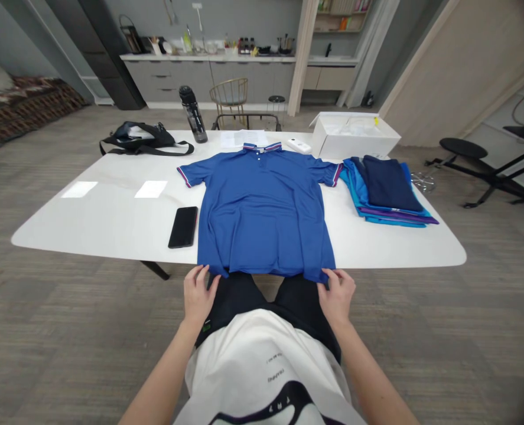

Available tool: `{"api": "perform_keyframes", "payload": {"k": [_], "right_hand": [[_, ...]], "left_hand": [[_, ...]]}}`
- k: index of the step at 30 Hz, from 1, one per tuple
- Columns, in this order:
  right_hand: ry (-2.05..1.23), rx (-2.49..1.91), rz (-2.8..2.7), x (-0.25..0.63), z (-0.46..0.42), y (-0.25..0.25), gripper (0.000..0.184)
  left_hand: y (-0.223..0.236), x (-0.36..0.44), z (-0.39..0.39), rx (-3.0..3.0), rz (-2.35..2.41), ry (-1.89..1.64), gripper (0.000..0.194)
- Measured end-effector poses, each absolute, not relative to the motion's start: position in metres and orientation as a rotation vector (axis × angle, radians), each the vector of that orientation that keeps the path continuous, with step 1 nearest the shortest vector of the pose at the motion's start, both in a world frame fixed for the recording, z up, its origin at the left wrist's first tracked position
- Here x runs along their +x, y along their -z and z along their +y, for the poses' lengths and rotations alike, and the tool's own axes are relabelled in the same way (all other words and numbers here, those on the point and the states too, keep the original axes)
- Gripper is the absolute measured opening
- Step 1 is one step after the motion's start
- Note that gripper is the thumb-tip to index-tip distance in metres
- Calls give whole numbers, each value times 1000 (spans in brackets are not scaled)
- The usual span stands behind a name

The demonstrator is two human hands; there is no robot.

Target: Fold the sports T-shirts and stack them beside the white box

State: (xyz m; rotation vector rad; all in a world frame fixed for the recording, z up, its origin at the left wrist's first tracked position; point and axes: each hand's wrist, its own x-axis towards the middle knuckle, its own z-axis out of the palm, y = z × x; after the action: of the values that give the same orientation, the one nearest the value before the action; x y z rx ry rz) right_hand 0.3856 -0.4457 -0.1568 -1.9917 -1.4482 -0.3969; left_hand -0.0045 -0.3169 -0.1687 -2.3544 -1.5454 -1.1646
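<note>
A blue polo shirt (264,212) lies spread on the white table (111,221), collar toward the far side and hem hanging slightly over the near edge. Its collar and sleeve cuffs carry red and white stripes. At the hem's left corner, my left hand (199,293) pinches the fabric between thumb and fingers. My right hand (337,293) grips the hem's right corner the same way. Some creases run across the lower half of the shirt. Just left of it rests a black smartphone (183,227).
Folded clothes (388,192) are stacked on the right, in front of a white box (354,136). Toward the back stand a dark bottle (193,115) and a black bag (142,139), with papers (239,139) and a small white device (299,146) near the collar.
</note>
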Motion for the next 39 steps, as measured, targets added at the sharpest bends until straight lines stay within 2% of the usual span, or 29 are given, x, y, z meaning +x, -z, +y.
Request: {"api": "perform_keyframes", "payload": {"k": [2,5,8,13,19,25,33,39], "right_hand": [[424,-1956,-1462,384,-441,152,19],[424,-1888,-1517,382,-438,146,15],[400,-1864,-1572,381,-438,144,13],[312,-1893,-1545,390,-446,146,25],[342,-1970,-1408,418,-463,143,26],[408,-2052,-1366,443,-471,138,27],[279,-2178,-1203,453,-475,144,21],[104,-1909,-1077,462,-470,151,15]], "left_hand": [[165,0,-316,-2356,-1482,1141,53],[156,14,-318,-2419,-1399,996,62],[148,28,-320,-2505,-1390,857,57],[150,16,-318,-2567,-1438,869,61],[159,-24,-311,-2478,-1462,1159,46],[156,-57,-307,-2271,-1541,1288,27],[168,-80,-320,-2195,-1770,925,22],[172,-67,-325,-2083,-1918,929,10]]}}
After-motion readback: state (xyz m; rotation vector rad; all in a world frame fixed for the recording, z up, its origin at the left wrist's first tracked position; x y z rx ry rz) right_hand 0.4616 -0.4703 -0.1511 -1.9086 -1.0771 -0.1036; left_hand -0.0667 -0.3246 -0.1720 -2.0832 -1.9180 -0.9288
